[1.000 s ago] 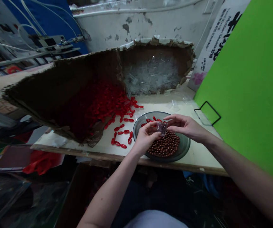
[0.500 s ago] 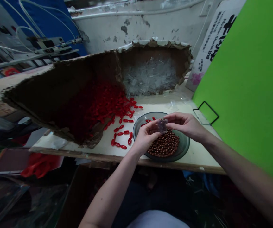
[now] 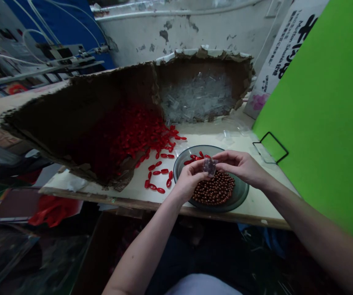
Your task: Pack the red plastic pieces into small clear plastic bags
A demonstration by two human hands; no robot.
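A small clear plastic box (image 3: pixel 210 167) is held above a round grey-green bowl (image 3: pixel 240 196). My left hand (image 3: pixel 191 176) grips its left side between thumb and fingers. On the right, the closed fingertips of my right hand (image 3: pixel 237 164) touch the box's edge; whether they hold anything else is too small to tell. Dark brown beads (image 3: pixel 215 189) fill the bowl's near part, and several red pieces (image 3: pixel 200 155) lie at its back. Dark round shapes show inside the box.
A torn cardboard box (image 3: pixel 41 96) holds a heap of red pieces (image 3: pixel 139 127) and clear plastic boxes (image 3: pixel 197 98). Red pieces spill onto the white table (image 3: pixel 133 192). A green panel (image 3: pixel 324 114) with a black wire frame (image 3: pixel 282 147) stands at right.
The view has shifted slightly, so the scene sits a little further right. More red pieces show behind my hands. Both hands still hold the small box above the bowl.
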